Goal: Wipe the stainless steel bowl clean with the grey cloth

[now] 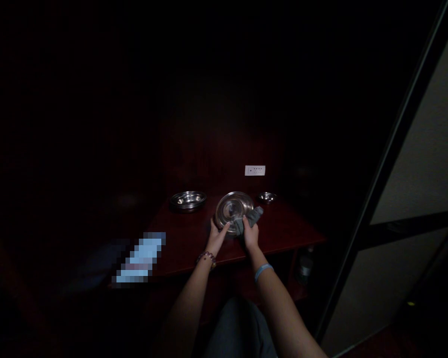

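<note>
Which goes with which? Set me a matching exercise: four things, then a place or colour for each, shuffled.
1. raised plate
2. cloth
3. small bowl
4. socket

A. white, above the table
B. in the right hand
C. on the table's right side
D. in the left hand

Pairs: 1-D, 2-B, 3-C, 4-A

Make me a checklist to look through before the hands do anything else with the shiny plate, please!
1. Left hand holding the shiny plate by its rim: ok.
2. Right hand holding the cloth: ok.
3. Stacked plates resting on the table: ok.
4. Small bowl back from the table's front edge: ok.
5. Bright light to see by: not ok, it's very dark.
6. Shiny plate dry all over: cannot tell.
</note>
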`<state>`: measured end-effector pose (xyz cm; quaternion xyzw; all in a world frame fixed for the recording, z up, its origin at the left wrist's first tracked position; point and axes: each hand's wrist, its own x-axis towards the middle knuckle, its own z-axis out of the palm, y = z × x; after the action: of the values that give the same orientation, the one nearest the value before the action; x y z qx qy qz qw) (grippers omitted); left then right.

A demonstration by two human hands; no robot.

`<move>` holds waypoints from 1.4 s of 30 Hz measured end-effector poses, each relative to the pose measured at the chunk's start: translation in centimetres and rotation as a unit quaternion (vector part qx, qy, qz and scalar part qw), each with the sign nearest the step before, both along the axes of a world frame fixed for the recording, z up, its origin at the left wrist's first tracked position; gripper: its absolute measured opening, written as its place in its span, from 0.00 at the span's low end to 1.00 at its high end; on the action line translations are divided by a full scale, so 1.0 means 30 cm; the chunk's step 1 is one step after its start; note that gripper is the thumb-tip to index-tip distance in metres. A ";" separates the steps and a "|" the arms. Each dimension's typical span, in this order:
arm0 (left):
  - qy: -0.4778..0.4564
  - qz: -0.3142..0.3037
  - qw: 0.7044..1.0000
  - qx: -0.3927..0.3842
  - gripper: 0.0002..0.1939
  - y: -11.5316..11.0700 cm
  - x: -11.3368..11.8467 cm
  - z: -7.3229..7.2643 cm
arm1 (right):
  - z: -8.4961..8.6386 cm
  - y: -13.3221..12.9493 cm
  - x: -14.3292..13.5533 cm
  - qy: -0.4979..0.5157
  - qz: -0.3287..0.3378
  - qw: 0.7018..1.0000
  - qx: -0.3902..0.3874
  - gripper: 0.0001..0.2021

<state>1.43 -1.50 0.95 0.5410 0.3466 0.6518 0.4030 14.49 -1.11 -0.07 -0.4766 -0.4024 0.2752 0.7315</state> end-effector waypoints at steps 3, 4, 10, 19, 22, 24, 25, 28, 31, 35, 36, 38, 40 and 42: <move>0.047 -0.041 0.998 0.000 0.28 -0.007 0.009 -0.002 | 0.005 -0.001 -0.002 0.030 -0.008 0.999 -0.019 0.26; 0.058 -0.058 0.997 -0.001 0.25 -0.007 0.012 -0.004 | 0.006 -0.002 -0.002 0.030 -0.005 0.999 -0.022 0.26; 0.063 -0.056 0.996 0.010 0.20 0.006 0.013 -0.014 | 0.011 -0.007 -0.002 0.021 0.007 1.000 -0.021 0.26; 0.066 -0.018 0.998 -0.012 0.17 0.026 -0.002 -0.025 | 0.022 -0.019 -0.015 -0.006 0.031 0.999 -0.024 0.23; 0.070 -0.015 0.997 -0.012 0.17 0.018 -0.004 -0.016 | 0.026 -0.023 -0.016 0.000 0.057 0.998 -0.027 0.24; 0.063 -0.015 0.998 -0.019 0.16 0.013 -0.006 -0.010 | 0.028 -0.026 -0.017 0.009 0.078 0.997 -0.025 0.24; 0.056 -0.013 0.998 -0.026 0.15 0.012 -0.007 -0.008 | 0.028 -0.026 -0.018 0.013 0.088 0.996 -0.021 0.24; 0.059 -0.003 0.998 -0.038 0.14 0.013 -0.011 -0.007 | 0.023 -0.023 -0.020 0.025 0.115 0.993 0.003 0.22; 0.109 0.004 0.994 -0.029 0.16 0.019 -0.015 -0.012 | 0.012 -0.010 -0.019 0.032 0.133 0.990 0.023 0.23; 0.141 0.009 0.989 -0.034 0.17 0.029 -0.018 -0.022 | -0.005 0.007 -0.013 0.012 0.114 0.993 0.008 0.23; 0.141 0.007 0.989 -0.035 0.17 0.031 -0.019 -0.025 | -0.008 0.009 -0.011 0.003 0.105 0.994 0.001 0.23; 0.138 0.002 0.990 -0.034 0.17 0.037 -0.019 -0.030 | -0.010 0.010 -0.008 -0.016 0.090 0.996 -0.009 0.21; 0.133 0.003 0.991 -0.028 0.17 0.043 -0.019 -0.033 | -0.011 0.009 -0.006 -0.030 0.080 0.996 -0.013 0.20; 0.131 0.003 0.991 -0.024 0.17 0.045 -0.020 -0.035 | -0.011 0.008 -0.006 -0.040 0.071 0.997 -0.013 0.20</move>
<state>0.83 -0.15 -0.09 0.6111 0.4137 0.5681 0.3643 14.32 -0.87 -0.40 -0.4667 -0.4611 0.3124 0.6870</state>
